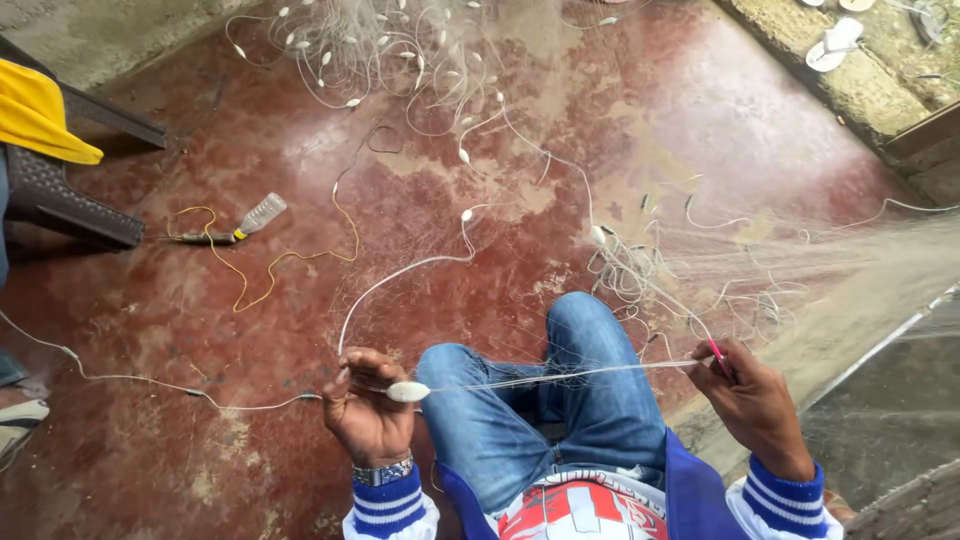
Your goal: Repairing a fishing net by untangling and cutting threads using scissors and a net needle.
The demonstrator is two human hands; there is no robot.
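I sit with my knees in blue jeans (560, 400) over a red floor. My left hand (368, 408) pinches a white line of a fishing net next to an oval white float (407, 391). The line runs taut across my knees to my right hand (752, 400), which is closed on it together with a small pink needle-like tool (717, 353). Fine, nearly see-through net mesh (700, 290) spreads from the line over my lap and away to the right.
A heap of net with several white floats (380, 50) lies at the far top. A yellow cord (250, 270) and a clear plastic bottle (262, 212) lie at left, near a dark chair (70, 200) with yellow cloth. A concrete kerb (850, 90) runs top right.
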